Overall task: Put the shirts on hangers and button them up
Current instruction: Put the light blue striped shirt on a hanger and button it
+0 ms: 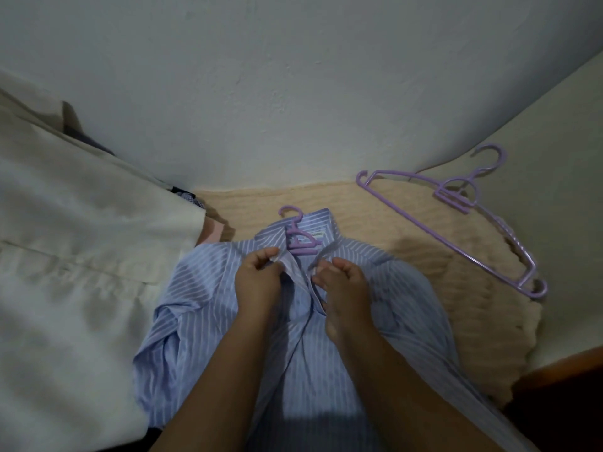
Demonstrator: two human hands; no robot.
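A blue striped shirt (228, 321) is laid face up on a cream blanket (424, 256), with its collar toward the wall (293, 76). A purple hanger (298, 238) is seated inside the collar, and only its hook and neck are seen above the fabric. The left front edge of the shirt, just below the collar, is pinched by the left hand (257, 282), whose fingers are curled round the cloth. The opposite front edge is pinched by the right hand (342, 288) in the same way. The two edges are held close together but are not yet joined at the top. Whether a button is gripped cannot be told.

Two more purple hangers (456, 223) are laid on the blanket to the right, well apart from the shirt, one overlapping the other. A white cloth (65, 239) is spread at the left, touching the shirt's sleeve.
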